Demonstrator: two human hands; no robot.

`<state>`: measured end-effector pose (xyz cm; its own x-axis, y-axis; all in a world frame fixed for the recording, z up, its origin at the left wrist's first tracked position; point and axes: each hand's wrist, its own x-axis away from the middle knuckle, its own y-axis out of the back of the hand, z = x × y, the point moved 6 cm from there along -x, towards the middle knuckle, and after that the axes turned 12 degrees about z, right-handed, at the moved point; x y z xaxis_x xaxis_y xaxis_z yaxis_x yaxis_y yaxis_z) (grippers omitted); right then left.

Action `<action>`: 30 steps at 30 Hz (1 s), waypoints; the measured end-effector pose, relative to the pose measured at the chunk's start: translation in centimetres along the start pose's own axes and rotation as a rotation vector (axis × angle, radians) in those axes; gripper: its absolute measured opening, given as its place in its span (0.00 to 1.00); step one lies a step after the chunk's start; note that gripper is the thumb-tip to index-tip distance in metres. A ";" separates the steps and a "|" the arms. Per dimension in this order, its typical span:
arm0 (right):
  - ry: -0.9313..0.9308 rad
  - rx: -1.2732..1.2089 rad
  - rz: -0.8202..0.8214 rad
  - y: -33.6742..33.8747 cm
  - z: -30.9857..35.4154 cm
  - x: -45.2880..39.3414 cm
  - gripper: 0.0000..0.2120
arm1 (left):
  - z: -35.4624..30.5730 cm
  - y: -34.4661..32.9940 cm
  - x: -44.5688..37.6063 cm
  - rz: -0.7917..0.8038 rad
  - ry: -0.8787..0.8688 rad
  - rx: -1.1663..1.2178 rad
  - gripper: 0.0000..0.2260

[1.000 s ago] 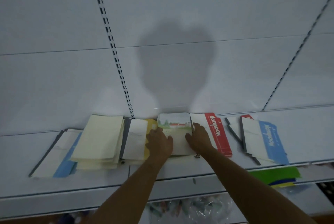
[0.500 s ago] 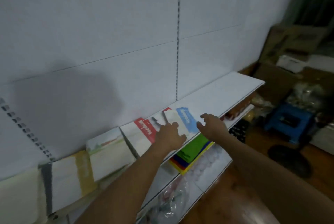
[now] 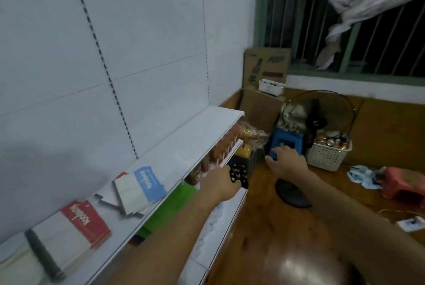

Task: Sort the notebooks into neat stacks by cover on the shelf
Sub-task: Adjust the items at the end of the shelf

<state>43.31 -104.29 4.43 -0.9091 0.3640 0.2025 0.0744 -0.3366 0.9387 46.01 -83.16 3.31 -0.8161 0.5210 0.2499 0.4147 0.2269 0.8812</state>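
White pegboard-style wall panels with slotted uprights back a flat white metal shelf (image 3: 184,147), and on its near end lie the notebooks the task concerns. A red-banded stack (image 3: 80,225) sits squared up, thin card covers with a white lower half and a printed red strip, its edges flush, so it looks already sorted. Just beside it, a blue-banded stack (image 3: 140,188) is fanned and skewed, with a red-covered book peeking out behind it and dark-spined books splayed underneath; mixed covers and loose corners suggest this pile has not yet been tidied. A dark, cloth-like spine (image 3: 43,255) of another book lies at the near edge.

Neither hand touches a notebook. The left hand (image 3: 218,181) hangs past the shelf's front lip, fingers loosely curled, with dark crates on the lower tier behind it; I cannot tell whether its grip holds anything. The right hand (image 3: 286,160) reaches out over the wooden floor, fingers relaxed and spread, grip empty. Both arms point away from the stacks, probably because the person is turning toward the room.

Beyond stand a blue plastic stool (image 3: 287,142), a wire-caged fan (image 3: 319,114), a white woven basket (image 3: 328,156) and cardboard boxes (image 3: 266,66).
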 end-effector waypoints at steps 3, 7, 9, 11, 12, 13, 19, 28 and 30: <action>0.001 -0.018 0.032 0.8 -3.1 -2.5 0.28 | -2.1 -1.4 -3.1 0.013 0.027 0.018 0.18; 0.026 -0.021 0.085 -0.6 -4.8 -5.4 0.26 | -1.4 -2.6 -4.8 0.012 0.135 0.056 0.18; 0.064 -0.010 0.121 -1.7 -4.3 -7.0 0.25 | -0.1 -2.8 -5.1 -0.003 0.184 0.096 0.21; 0.099 -0.006 0.153 -2.9 -2.9 -8.5 0.24 | 1.4 -2.6 -5.0 -0.023 0.240 0.127 0.24; 0.124 -0.005 0.162 -3.4 -1.8 -9.1 0.24 | 2.3 -2.4 -4.9 -0.029 0.271 0.139 0.25; 0.157 -0.007 0.162 -3.9 -0.5 -9.7 0.23 | 3.3 -2.2 -4.9 -0.035 0.299 0.152 0.25; 0.386 -0.010 0.229 -6.8 9.7 -13.0 0.24 | 10.8 0.8 -3.9 -0.157 0.487 0.165 0.16; 0.617 0.055 0.327 -12.3 26.2 -14.9 0.22 | 23.4 3.3 -0.6 -0.256 0.719 0.328 0.18; 0.646 0.055 0.366 -14.1 28.9 -14.9 0.22 | 25.9 3.2 0.3 -0.269 0.772 0.381 0.18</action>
<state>67.67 -79.90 -3.75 -0.8809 -0.3518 0.3165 0.4236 -0.2880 0.8588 57.49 -61.00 -4.16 -0.8910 -0.2554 0.3754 0.1641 0.5899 0.7906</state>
